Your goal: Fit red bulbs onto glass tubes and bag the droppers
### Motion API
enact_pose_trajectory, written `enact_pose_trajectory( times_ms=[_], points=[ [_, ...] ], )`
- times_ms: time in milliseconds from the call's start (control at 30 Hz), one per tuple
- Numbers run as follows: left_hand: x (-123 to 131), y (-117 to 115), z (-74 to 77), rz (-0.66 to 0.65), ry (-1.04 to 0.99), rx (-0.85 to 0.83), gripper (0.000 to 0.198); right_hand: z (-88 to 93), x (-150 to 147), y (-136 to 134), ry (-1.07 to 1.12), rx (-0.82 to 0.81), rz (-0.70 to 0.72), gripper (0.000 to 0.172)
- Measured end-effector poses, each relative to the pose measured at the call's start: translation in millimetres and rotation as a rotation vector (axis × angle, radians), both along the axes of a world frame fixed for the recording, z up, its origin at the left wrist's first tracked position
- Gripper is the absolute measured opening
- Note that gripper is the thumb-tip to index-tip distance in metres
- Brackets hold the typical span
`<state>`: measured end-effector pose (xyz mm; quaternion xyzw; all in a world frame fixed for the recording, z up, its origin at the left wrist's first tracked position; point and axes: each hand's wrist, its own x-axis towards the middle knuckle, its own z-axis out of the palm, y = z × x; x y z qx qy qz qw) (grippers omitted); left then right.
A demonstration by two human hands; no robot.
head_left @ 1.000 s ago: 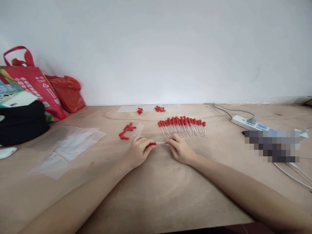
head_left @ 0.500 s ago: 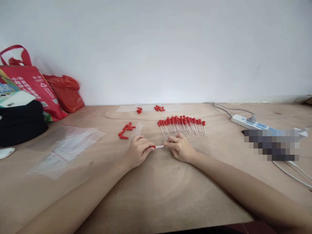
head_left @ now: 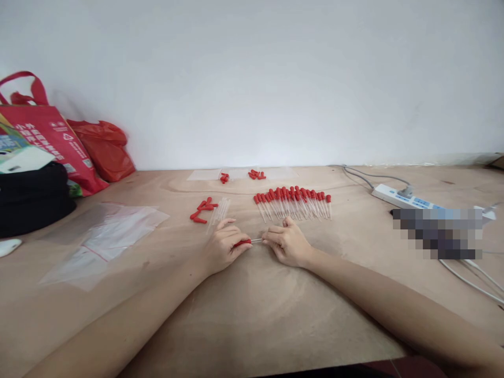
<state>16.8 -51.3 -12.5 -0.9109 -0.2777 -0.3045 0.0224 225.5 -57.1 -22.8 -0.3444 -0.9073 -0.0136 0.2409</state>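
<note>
We observe the left hand (head_left: 227,248) pinching a red bulb (head_left: 242,242) and the right hand (head_left: 288,243) gripping a clear tube (head_left: 256,240) that meets it, between the hands, over the wooden table (head_left: 260,320). Red-capped droppers (head_left: 290,195) lie beyond the right hand; loose tubes (head_left: 222,209) beyond the left.

Plain pale wall (head_left: 275,89) behind wooden tabletop (head_left: 252,315).

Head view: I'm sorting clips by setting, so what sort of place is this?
Probably an indoor workspace, at home or in a small workshop: a wood-look tabletop bears red-bulbed droppers in a row and clear plastic bags.
</note>
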Motion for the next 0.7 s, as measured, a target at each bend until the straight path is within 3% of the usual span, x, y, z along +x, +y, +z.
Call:
enact_pose_trajectory(
  times_ms=[367, 533, 633, 700],
  points=[
    [1, 4, -3.0, -0.027, 0.027, -0.042, 0.014, 2.5, -9, 1, 0.004, -0.037, 0.001, 0.021],
    [-2, 8, -0.2, 0.009, 0.028, 0.005, 0.014, 15.0, -11, -2, -0.11, 0.041, -0.017, 0.023],
    [-8, 11, 2.9, 0.096, 0.018, 0.061, 0.013, 24.0, -12, 0, -0.169, 0.03, -0.046, 0.023],
    [-16, 15, 5.0, 0.24, -0.018, 0.091, 0.022, 28.1, -12, 8, -0.122, -0.053, -0.145, 0.023]
  ],
)
